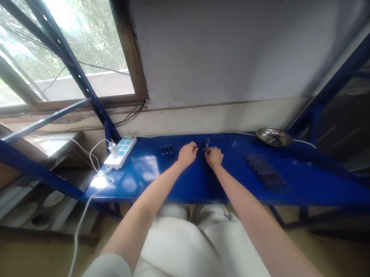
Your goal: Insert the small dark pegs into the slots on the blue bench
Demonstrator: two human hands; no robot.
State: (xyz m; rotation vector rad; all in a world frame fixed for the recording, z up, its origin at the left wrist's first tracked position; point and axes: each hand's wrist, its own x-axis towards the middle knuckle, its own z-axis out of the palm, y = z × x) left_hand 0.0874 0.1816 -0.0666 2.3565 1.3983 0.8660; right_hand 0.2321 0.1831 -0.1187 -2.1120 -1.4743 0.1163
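Note:
Both hands are over the middle of a blue tabletop (pixel 188 184), a short gap between them. My left hand (pixel 187 153) is closed, with a tiny dark piece showing at its fingertips, too small to name. My right hand (pixel 214 156) is closed too, its fingers pinched around something small and dark that I cannot make out. Just beyond the right hand, a few small dark and clear pieces (pixel 203 144) lie on the table. To the left of my left hand, three small dark cylindrical pieces (pixel 166 150) stand in a row.
A white power strip (pixel 120 154) with a plug and cable lies at the table's left end. A shiny metal bowl (pixel 274 137) sits at the back right. Nearer on the right lies a pixelated dark object (pixel 265 173). Blue metal posts (pixel 91 94) rise at both sides.

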